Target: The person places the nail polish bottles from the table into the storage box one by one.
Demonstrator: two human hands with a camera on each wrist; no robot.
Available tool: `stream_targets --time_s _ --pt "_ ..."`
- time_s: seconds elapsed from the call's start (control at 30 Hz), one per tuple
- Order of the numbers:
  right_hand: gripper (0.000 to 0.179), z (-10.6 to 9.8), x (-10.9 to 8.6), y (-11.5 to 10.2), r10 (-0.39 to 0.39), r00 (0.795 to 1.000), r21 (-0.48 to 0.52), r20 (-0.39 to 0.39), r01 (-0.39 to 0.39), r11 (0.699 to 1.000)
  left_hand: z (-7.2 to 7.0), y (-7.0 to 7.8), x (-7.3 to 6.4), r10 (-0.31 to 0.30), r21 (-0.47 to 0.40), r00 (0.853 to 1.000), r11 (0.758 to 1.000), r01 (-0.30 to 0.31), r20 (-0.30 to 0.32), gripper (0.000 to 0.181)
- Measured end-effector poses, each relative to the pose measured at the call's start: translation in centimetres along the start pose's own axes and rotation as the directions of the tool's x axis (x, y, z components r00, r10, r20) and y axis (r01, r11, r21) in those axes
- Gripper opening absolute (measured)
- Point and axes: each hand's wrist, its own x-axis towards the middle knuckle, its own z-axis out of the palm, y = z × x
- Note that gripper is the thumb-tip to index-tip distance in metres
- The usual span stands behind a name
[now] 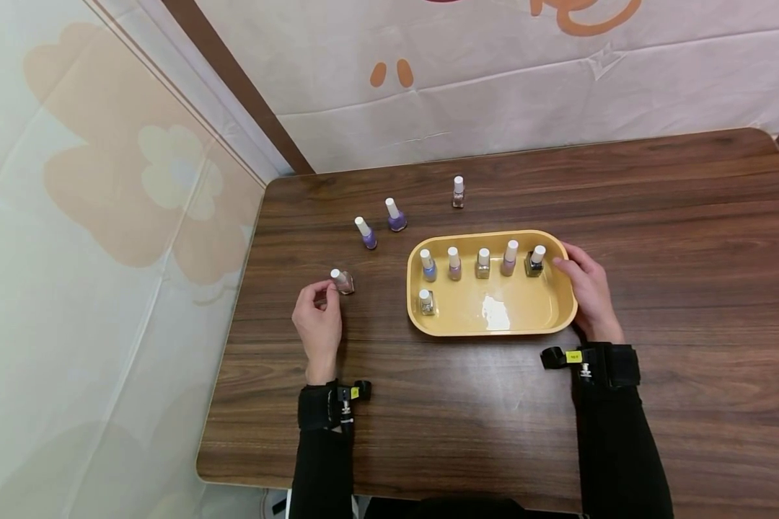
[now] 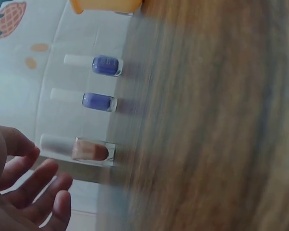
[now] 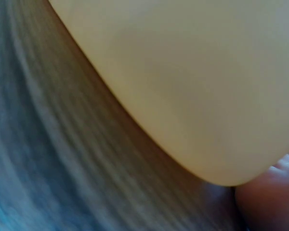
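Observation:
My left hand (image 1: 318, 324) is right at the white cap of a pinkish-beige nail polish bottle (image 1: 345, 282). In the left wrist view, the thumb and loosely bent fingers lie beside the cap's top end, not around it, and that bottle (image 2: 91, 150) stands upright on the table. My right hand (image 1: 591, 292) grips the right end of a yellow tray (image 1: 493, 333), thumb over the rim. Inside the tray, a row of nail polish bottles lines the far side, with a glittery one (image 1: 426, 303) in front at the left. The tray wall (image 3: 192, 96) fills most of the right wrist view.
Two purple nail polish bottles (image 1: 366, 233) (image 1: 396, 215) stand between the left hand and the table's far edge. Another small bottle (image 1: 458, 192) is behind the tray. The wooden table (image 1: 688, 252) meets curtain-like sheets (image 1: 493, 108) at the back and left.

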Motion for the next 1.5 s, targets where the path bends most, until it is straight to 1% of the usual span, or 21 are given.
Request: stream_targets --time_s 0.13,0.33,0.5,0.7,1.03,1.27,1.5 --pt "0.019 0.0 0.0 -0.1 0.001 1.000 -0.004 -0.004 -0.001 1.000 0.1 -0.2 0.4 -0.064 0.038 0.997 0.997 0.062 0.042 0.017" --pt "0.020 0.0 0.0 -0.1 0.008 1.000 -0.019 -0.006 -0.008 1.000 0.2 -0.3 0.9 -0.133 0.056 0.983 0.990 0.127 0.129 0.026" --pt "0.020 0.0 0.0 -0.1 0.005 1.000 -0.017 -0.002 -0.005 1.000 0.4 -0.4 1.3 -0.165 0.081 0.969 0.985 0.152 0.182 0.030" --pt "0.020 0.0 -0.1 -0.1 0.004 1.000 -0.006 0.000 -0.004 1.000 0.6 -0.7 1.7 -0.170 0.101 0.956 0.984 0.149 0.239 0.033" --pt "0.023 0.0 -0.1 -0.2 0.013 1.000 -0.037 -0.011 -0.013 0.999 0.8 -0.7 1.9 -0.173 0.108 0.946 0.983 0.148 0.274 0.031" --pt "0.025 0.0 0.0 -0.1 0.020 1.000 -0.049 -0.014 -0.020 0.999 0.9 -0.8 1.9 -0.166 0.092 0.947 0.985 0.146 0.273 0.030" --pt "0.029 0.0 0.0 -0.1 0.025 1.000 -0.057 -0.015 -0.026 0.998 0.9 -0.7 1.8 -0.177 0.094 0.947 0.983 0.157 0.268 0.029"
